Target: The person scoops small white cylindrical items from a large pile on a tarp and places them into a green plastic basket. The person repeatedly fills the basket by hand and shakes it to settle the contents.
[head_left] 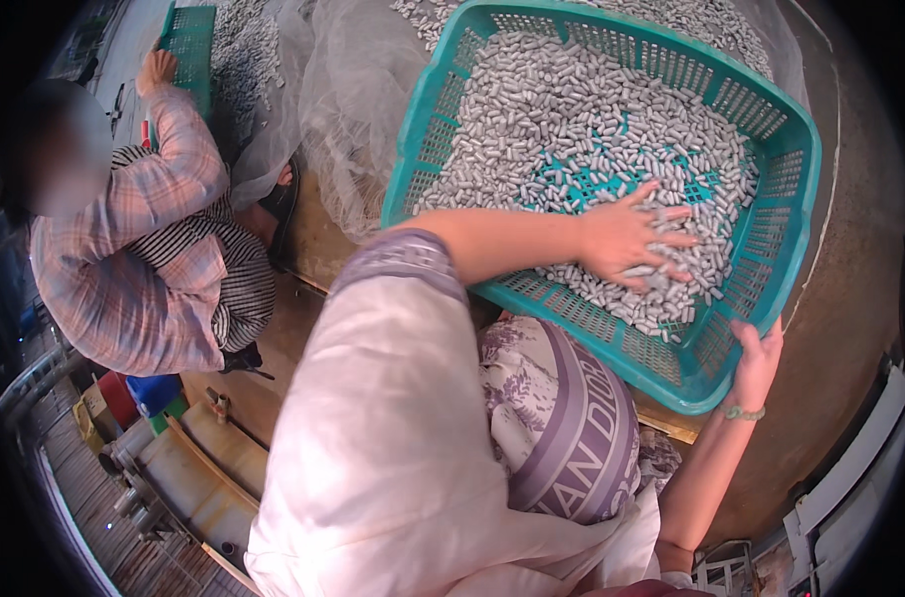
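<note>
Pieces (532, 109), small grey cylinders, lie loose in the green mesh basket (783, 214): biggest bank toward the far-left corner, smaller heap toward the near-right corner, bits of basket floor showing between. Left hand (632, 239) is on that smaller heap, looks palm down, fingers spread. No grip on anything that I can make out; fingertips blur, so can't tell if a piece is caught. Right hand (758, 363) grasps the basket rim just by the near-right corner; some of those fingers are hidden.

Reads to me as spreading by hand. To do it well: left fingers wide and flat, light pressure, pull from the deep bank into the bare patches, turn short of the rim so nothing spills. Right hand needs to brace firmly or the basket will likely skate.

Pose: my left forearm crosses the near edge almost level, fingers aimed at the right edge. Right forearm sits outside the basket, angled up to its corner.
</note>
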Tool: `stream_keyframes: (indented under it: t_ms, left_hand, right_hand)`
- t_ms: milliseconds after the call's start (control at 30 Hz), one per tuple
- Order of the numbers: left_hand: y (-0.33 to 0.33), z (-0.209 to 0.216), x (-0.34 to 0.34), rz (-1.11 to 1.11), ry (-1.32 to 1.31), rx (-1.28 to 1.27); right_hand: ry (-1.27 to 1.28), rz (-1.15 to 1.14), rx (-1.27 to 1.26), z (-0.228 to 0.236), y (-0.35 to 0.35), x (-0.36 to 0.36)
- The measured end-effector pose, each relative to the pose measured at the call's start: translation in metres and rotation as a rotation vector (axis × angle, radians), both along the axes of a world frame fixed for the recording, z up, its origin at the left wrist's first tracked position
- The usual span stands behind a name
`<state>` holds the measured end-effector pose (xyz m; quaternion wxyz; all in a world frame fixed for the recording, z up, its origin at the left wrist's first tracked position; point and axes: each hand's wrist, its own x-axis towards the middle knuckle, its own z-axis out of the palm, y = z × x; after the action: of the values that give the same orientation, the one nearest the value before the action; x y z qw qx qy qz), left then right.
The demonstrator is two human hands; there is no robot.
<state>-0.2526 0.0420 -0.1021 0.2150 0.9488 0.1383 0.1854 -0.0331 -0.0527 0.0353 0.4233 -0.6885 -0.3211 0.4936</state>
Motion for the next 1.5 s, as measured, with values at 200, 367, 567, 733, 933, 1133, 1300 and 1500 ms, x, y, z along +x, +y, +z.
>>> stream_keyframes:
  t_ms: [200,367,567,733,933,1133,1300,1500]
  left_hand:
    - [0.107,-0.016,-0.014,0.355,0.123,0.149]
    - [0.064,-0.03,-0.102,0.324,0.279,0.148]
    - [-0.02,-0.004,-0.058,0.048,0.088,-0.09]
    - [0.04,0.01,0.032,0.081,0.054,0.053]
    - [0.108,-0.037,-0.013,0.361,0.043,0.123]
    - [0.032,-0.013,-0.088,0.309,0.35,-0.009]
    - [-0.013,0.017,-0.032,-0.123,0.095,-0.101]
    - [0.05,0.0,0.048,0.112,-0.025,0.072]
  right_hand:
    - [0.028,0.029,-0.028,0.007,0.001,0.001]
    - [-0.025,0.015,-0.044,0.004,-0.001,0.003]
    - [0.015,-0.026,-0.007,0.003,0.0,-0.001]
    - [0.003,0.01,-0.02,0.01,0.004,-0.008]
    - [0.043,0.01,-0.023,0.011,-0.001,-0.007]
    - [0.019,0.007,-0.04,0.012,0.0,-0.009]
    - [0.002,0.02,0.028,0.008,0.005,-0.01]
    - [0.045,-0.022,0.007,0.013,0.003,-0.007]
